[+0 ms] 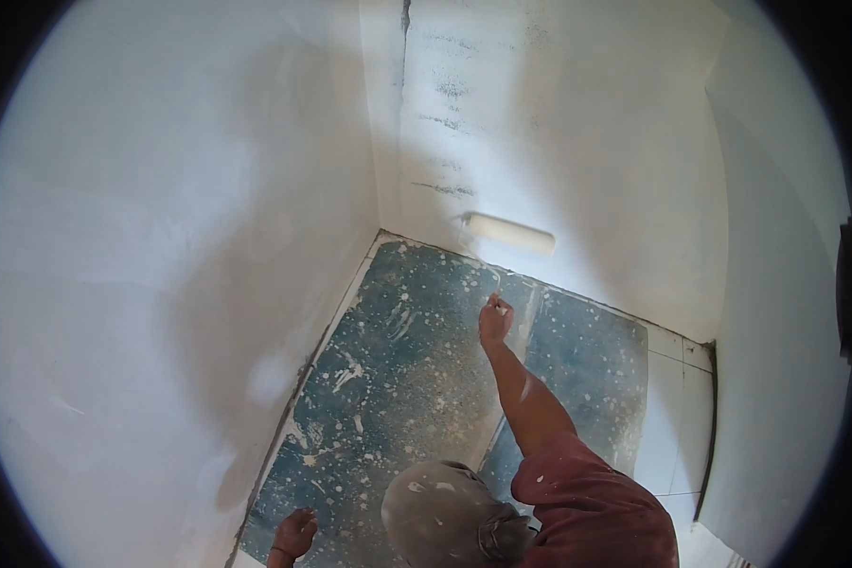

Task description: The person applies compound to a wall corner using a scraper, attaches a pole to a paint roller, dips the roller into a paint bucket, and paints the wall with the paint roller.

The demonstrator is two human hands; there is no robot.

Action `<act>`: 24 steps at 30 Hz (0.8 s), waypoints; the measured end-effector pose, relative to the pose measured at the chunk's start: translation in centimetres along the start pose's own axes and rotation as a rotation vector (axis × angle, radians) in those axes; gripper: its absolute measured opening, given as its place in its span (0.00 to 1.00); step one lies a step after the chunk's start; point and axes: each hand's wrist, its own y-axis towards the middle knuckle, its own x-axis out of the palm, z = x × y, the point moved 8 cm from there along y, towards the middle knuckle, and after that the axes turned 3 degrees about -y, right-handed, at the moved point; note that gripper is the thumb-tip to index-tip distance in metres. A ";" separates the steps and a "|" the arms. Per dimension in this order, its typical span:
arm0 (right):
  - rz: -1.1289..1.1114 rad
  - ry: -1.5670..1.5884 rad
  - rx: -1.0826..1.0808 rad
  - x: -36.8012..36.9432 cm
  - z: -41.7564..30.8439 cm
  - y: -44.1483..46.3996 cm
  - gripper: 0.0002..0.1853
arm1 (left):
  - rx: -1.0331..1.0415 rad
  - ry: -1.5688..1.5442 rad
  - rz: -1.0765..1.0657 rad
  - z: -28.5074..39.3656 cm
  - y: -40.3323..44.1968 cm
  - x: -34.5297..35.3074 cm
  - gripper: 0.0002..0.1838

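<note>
My right hand [496, 322] is closed around the handle of a paint roller, its arm stretched forward. The roller's long white sleeve [511, 234] lies against the lower part of the far wall, just above the floor line. A thin frame bends from the sleeve down to my fist. Low and to the left, my left hand [295, 532] hangs over the sheeted floor beside the left wall, its fingers loosely curled with nothing visible in them.
Blue-green sheeting [398, 350] spattered with white covers much of the floor; pale tiles [667, 417] show at right. The left wall [161, 237] meets the far wall [615, 142], which has dark rough patches. A cap [435, 511] and red sleeve [587, 492] fill the lower middle.
</note>
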 end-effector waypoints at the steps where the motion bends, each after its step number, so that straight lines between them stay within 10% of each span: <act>1: -0.073 -0.021 0.128 0.3 0.9 -0.6 0.17 | -0.026 -0.006 0.003 0.6 -0.7 -0.4 0.23; 3: -0.224 -0.060 0.369 -0.9 -1.0 -2.2 0.17 | -0.048 -0.036 0.023 1.1 -1.2 -1.3 0.23; 14: 0.031 0.195 -0.285 -2.1 -19.2 4.4 0.19 | 0.159 0.068 0.130 1.8 -1.0 -3.1 0.20; 24: -0.246 0.413 -0.215 -2.3 -46.4 12.9 0.27 | 0.187 0.037 0.146 1.7 -0.1 -3.4 0.17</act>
